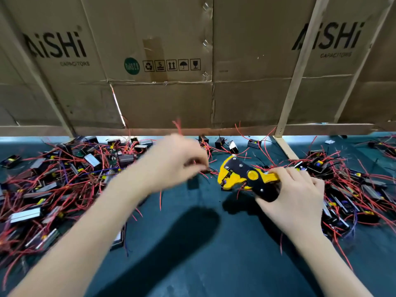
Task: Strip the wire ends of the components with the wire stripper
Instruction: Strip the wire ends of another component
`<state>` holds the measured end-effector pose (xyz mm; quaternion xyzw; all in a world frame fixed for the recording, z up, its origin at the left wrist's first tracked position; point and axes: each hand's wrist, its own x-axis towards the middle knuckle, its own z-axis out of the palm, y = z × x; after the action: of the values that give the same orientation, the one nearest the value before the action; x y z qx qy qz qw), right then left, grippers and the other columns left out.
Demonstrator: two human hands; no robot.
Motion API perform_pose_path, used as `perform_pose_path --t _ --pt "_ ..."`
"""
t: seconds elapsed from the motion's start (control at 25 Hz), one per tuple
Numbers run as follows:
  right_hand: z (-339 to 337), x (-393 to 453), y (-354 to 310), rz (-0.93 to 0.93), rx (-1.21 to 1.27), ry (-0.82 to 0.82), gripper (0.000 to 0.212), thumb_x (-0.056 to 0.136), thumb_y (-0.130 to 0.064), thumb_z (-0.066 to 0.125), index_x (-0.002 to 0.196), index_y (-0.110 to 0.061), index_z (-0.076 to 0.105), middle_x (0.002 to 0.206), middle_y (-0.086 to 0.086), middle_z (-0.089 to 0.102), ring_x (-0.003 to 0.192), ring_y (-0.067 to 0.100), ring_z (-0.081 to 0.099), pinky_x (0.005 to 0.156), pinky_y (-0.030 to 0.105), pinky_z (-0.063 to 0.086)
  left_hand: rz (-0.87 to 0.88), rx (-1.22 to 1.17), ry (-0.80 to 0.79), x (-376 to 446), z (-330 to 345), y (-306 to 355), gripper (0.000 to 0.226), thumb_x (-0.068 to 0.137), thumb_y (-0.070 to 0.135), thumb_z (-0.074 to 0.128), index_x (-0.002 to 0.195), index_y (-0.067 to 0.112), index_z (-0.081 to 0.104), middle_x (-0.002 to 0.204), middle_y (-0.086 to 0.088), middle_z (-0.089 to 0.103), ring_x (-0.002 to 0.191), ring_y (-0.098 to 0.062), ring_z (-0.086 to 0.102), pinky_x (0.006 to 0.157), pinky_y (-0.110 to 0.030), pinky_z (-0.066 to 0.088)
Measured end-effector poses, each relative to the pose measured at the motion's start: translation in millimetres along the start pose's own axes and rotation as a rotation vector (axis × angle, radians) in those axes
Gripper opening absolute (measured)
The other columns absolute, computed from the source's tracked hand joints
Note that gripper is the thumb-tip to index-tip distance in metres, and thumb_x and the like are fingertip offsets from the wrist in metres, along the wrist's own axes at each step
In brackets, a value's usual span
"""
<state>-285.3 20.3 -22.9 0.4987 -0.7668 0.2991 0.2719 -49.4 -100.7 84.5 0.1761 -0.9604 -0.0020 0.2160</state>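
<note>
My right hand (300,196) grips the handles of a yellow and black wire stripper (242,176), whose jaws point left above the dark green mat. My left hand (171,161) is blurred by motion just left of the jaws. Its curled fingers hold a small black component (194,182) that hangs below them, and thin red wires (177,125) stick up above the hand. More red wire ends (211,171) run between the left fingers and the stripper's jaws. Whether a wire sits inside the jaws cannot be told.
A large heap of black components with red wires (53,181) covers the mat on the left. A second heap (353,189) lies on the right. A few loose components (227,144) sit at the back, below a cardboard wall (162,99) with wooden battens (285,116).
</note>
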Motion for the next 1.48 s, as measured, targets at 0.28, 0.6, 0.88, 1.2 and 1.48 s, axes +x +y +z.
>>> perform_pose_path --t 0.28,0.6,0.88,1.2,1.48 --pt "-2.6 0.3 5.3 0.092 0.03 -0.025 0.048 0.054 -0.041 0.083 0.093 -0.016 0.07 0.087 0.005 0.067 0.087 0.033 0.06 0.08 0.041 0.032 -0.232 -0.597 -0.286 -42.0 67.0 24.9 0.011 0.087 0.021 0.073 0.084 0.012 0.077 0.079 0.002 0.073 0.07 -0.009 0.065 0.074 -0.024 0.053" --pt "0.9 -0.4 5.9 0.088 0.02 -0.016 0.052 0.051 -0.037 0.088 0.094 -0.015 0.07 0.087 0.005 0.067 0.088 0.034 0.059 0.084 0.044 0.035 -0.67 0.033 0.334 -60.2 88.1 -29.9 0.018 0.087 0.019 0.068 0.103 0.015 0.063 0.102 0.0 0.063 0.098 -0.023 0.057 0.083 -0.035 0.045" --pt "3.9 -0.6 7.6 0.071 0.019 0.009 0.051 0.051 -0.036 0.089 0.092 -0.015 0.07 0.085 0.005 0.066 0.085 0.035 0.059 0.082 0.043 0.033 -0.865 -0.016 -0.03 -54.7 63.6 -72.8 0.02 0.082 0.043 0.071 0.089 0.026 0.078 0.087 0.003 0.069 0.092 -0.021 0.06 0.078 -0.029 0.046" --pt "6.9 -1.1 6.8 0.051 0.018 0.025 0.052 0.047 -0.033 0.092 0.091 -0.015 0.07 0.081 0.004 0.065 0.082 0.034 0.059 0.082 0.044 0.036 -1.186 0.302 0.551 -93.5 33.4 -131.3 0.046 0.083 0.007 0.067 0.124 -0.004 0.049 0.124 -0.031 0.049 0.116 -0.048 0.042 0.095 -0.053 0.037" --pt "9.1 -1.9 8.6 0.048 0.01 0.031 0.052 0.048 -0.033 0.092 0.092 -0.015 0.07 0.083 0.004 0.065 0.083 0.034 0.059 0.082 0.043 0.034 -1.256 0.063 0.438 -121.6 38.7 -166.8 0.047 0.08 0.004 0.071 0.126 0.002 0.059 0.122 -0.025 0.058 0.115 -0.045 0.053 0.091 -0.049 0.045"
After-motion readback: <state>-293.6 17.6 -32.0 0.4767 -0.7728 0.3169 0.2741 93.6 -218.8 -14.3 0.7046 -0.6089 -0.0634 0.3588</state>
